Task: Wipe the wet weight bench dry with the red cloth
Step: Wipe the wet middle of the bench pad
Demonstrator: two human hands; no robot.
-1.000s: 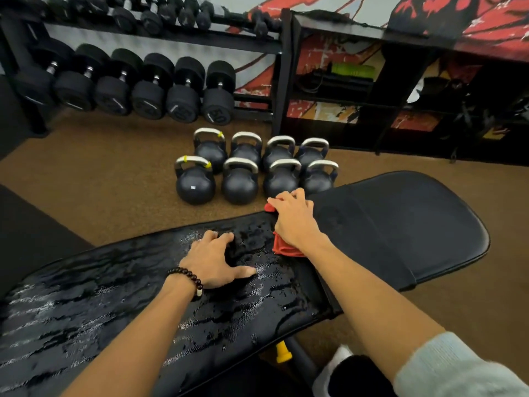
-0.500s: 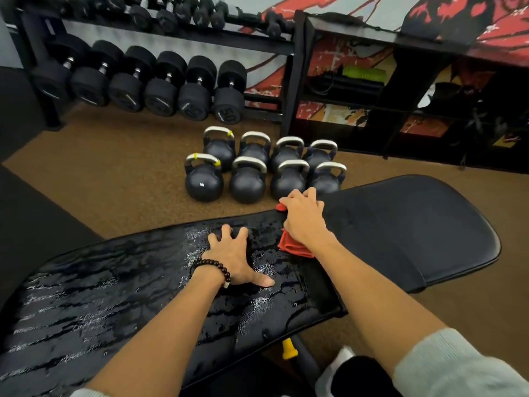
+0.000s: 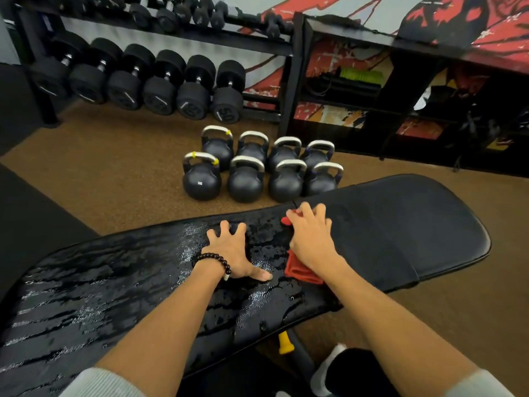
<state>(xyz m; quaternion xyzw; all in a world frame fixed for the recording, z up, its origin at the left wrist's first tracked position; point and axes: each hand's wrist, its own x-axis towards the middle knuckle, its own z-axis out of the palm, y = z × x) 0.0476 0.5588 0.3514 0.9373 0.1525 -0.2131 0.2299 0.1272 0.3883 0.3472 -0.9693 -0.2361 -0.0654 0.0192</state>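
Observation:
The black weight bench (image 3: 114, 282) runs across the view, its long left pad streaked with water and its right seat pad (image 3: 415, 224) looking dry. My right hand (image 3: 312, 239) presses flat on the red cloth (image 3: 300, 272) near the gap between the two pads. The cloth shows below my palm and at my fingertips. My left hand (image 3: 232, 250), with a dark bead bracelet at the wrist, rests spread on the wet pad just left of the cloth, fingers splayed and holding nothing.
Several black kettlebells (image 3: 252, 170) stand on the brown floor just beyond the bench. A dumbbell rack (image 3: 143, 78) lines the back wall, with black shelving (image 3: 400, 90) to its right. A yellow knob (image 3: 284, 343) sticks out under the bench, near my foot (image 3: 337, 368).
The view has shifted slightly, so the bench and both hands sit a little further right in frame. My right hand stays pressed on the cloth near the pad gap; my left hand's fingers have spread wider.

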